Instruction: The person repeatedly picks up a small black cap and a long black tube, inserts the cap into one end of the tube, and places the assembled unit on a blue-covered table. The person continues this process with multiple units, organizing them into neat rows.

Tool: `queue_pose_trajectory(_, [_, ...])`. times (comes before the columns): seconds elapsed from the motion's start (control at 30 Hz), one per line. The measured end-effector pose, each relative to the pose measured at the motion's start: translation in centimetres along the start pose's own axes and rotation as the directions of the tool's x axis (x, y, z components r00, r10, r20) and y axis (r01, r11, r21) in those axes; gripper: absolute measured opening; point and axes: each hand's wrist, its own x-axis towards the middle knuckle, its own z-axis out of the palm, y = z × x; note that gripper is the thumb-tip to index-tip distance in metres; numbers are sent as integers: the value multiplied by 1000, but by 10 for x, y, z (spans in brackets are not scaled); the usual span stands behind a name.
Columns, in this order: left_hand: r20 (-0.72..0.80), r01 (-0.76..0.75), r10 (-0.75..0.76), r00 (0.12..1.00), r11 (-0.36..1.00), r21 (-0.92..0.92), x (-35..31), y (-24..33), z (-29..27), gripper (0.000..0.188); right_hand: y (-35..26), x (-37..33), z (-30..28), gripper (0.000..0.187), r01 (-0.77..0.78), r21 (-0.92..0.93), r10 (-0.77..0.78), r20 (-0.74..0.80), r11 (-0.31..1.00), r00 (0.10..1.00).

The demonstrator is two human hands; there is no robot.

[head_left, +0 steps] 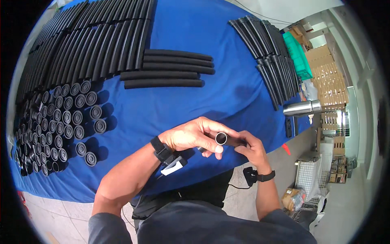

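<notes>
In front of my body, above the near edge of the blue cloth, I hold a short dark tube point(235, 141) with both hands. Its round open end shows a pale rim and is turned up toward me. My left hand point(194, 135) is closed around the open end, thumb and fingers on either side. At the other end, my right hand point(252, 149) pinches the tube between thumb and fingers. A small dark piece shows below my left thumb; I cannot tell whether it belongs to the tube. Straps with small black devices sit on both wrists.
Long black tubes point(109, 49) lie in rows on the blue cloth point(183, 101) at far left; several dark foam-like tubes point(174, 65) lie beside them. Round black caps point(68, 101) stand at left. Slimmer black tubes point(270, 61), a steel flask point(301, 107) and a green crate point(296, 55) are at right.
</notes>
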Motion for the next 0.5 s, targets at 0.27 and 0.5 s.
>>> queue_pose_trajectory(0.27, [-6,6,-6,1000,1000,28,1,1,0,54,4,-5,14,41,36,107,-26,-85,994,996])
queue_pose_trajectory(0.5, [-16,-1,2,1000,1000,16,-1,3,0,54,-4,-1,17,42,45,165,-29,-98,985,995])
